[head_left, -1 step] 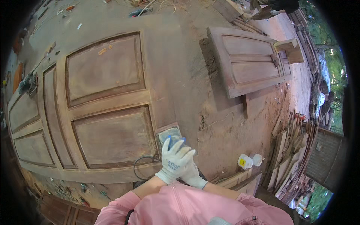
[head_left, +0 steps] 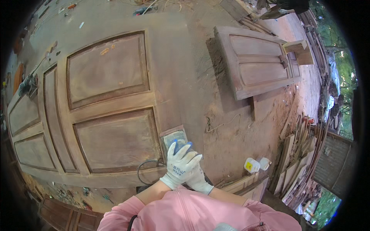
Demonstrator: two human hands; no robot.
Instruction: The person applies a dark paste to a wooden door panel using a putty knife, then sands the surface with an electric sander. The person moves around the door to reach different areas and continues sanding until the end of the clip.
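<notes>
A brown wooden panel door (head_left: 115, 101) lies flat on my left, its recessed panels facing up. On its right-hand border rests a sander (head_left: 174, 136), of which only the pale front part shows. Both my hands wear white gloves with blue fingertips. My left hand (head_left: 180, 164) lies on top, its fingers curled over the tool and over my other hand. Beneath it, mostly covered, my right hand (head_left: 198, 178) grips the sander's body. A dark cord (head_left: 139, 171) loops beside the tool on the door's near border.
A smaller panel door (head_left: 259, 61) is propped at the far right, a wood block on it. Timber offcuts (head_left: 295, 158) lean along the right side beside white plastic containers (head_left: 252, 165). Another power tool (head_left: 27, 85) sits at the door's left end. Someone's legs (head_left: 273, 11) show at the top right.
</notes>
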